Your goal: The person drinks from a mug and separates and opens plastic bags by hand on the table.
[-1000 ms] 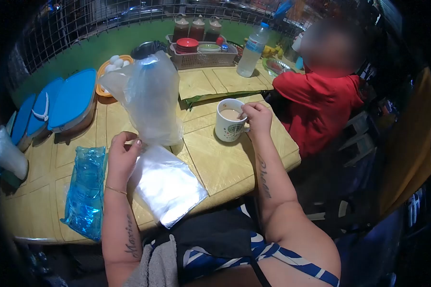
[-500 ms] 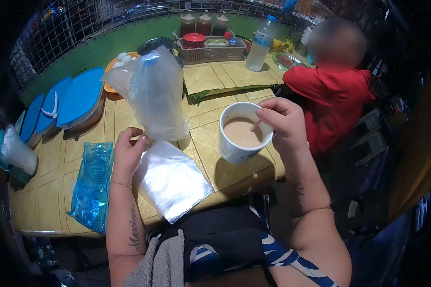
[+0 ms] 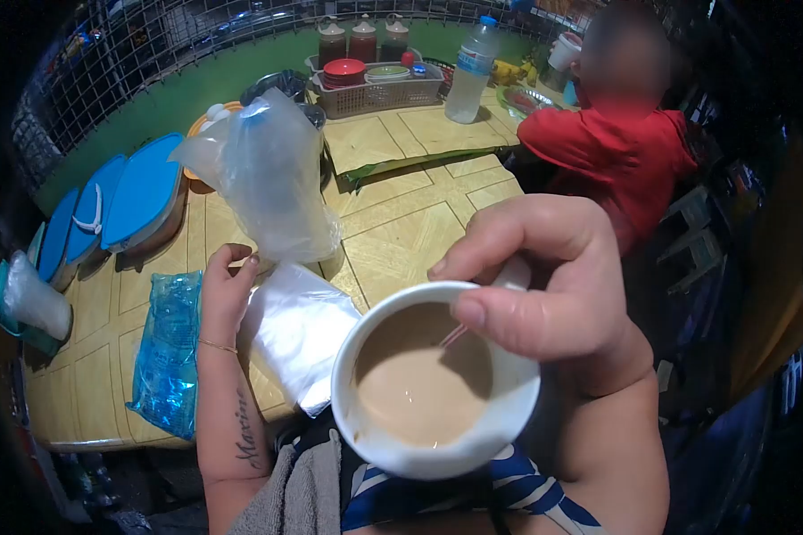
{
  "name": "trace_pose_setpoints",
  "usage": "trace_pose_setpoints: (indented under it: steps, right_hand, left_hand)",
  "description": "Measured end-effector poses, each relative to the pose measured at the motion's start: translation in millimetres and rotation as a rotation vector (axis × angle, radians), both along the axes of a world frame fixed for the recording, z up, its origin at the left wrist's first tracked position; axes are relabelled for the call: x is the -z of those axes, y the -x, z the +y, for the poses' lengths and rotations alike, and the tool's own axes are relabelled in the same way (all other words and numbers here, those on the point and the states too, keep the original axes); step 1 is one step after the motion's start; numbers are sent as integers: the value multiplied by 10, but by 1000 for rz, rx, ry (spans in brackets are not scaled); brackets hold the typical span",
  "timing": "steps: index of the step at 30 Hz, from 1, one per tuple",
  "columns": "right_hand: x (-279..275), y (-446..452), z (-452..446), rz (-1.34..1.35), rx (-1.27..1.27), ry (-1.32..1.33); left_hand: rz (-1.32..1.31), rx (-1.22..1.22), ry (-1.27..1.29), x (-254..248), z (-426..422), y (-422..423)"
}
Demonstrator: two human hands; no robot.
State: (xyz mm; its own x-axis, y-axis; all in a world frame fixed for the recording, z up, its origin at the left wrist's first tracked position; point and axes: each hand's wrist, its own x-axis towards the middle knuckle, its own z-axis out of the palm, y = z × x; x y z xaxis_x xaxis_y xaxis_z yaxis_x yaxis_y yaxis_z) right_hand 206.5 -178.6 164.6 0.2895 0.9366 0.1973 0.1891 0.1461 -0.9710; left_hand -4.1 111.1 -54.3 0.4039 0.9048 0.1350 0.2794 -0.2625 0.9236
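Mug (image 3: 428, 464) in my right hand (image 3: 553, 285), nearest me, right of the plastic sheets (image 3: 299, 325); drink (image 3: 410, 397) and stirrer (image 3: 455, 335) in it. My left hand (image 3: 230, 287) between wrapped packet (image 3: 168, 352) (left) and sheets (right), all at the near side of the table (image 3: 393, 223). Plastic bag (image 3: 277, 178) behind the sheets. Lidded tubs (image 3: 143, 192) behind the packet; eggs (image 3: 216, 112) in a bowl (image 3: 198, 134) right of them. Far side: basket (image 3: 379, 100), water bottle (image 3: 469, 80) right of it, leaf (image 3: 419, 165) before both. Person (image 3: 602, 152) far right.

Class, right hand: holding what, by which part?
A round white mug, at its handle side, thumb over the rim, perhaps pinning a thin pinkish stick; exact grip hidden.
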Motion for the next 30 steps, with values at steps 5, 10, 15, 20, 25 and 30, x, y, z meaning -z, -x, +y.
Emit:
trace_pose_setpoints:
  steps: [5,10,15,20,25,30]
  right_hand:
    - [-47,129,-8,-65,-12,-90]
    - [-14,179,14,-95,-29,-146]
    - [33,174,46,-132,-74,-242]
    - [96,208,135,-69,-124,-448]
    - [196,275,223,101,-169,-612]
    - [32,214,117,-75,-202,-530]
  left_hand:
    - [-6,3,5,-44,-32,7]
    - [-21,5,3,-83,-62,8]
    - [-46,26,15,-72,-49,11]
    - [-33,15,25,-64,-37,7]
    - [-17,10,19,-88,-58,12]
    - [8,-7,-19,-40,-19,1]
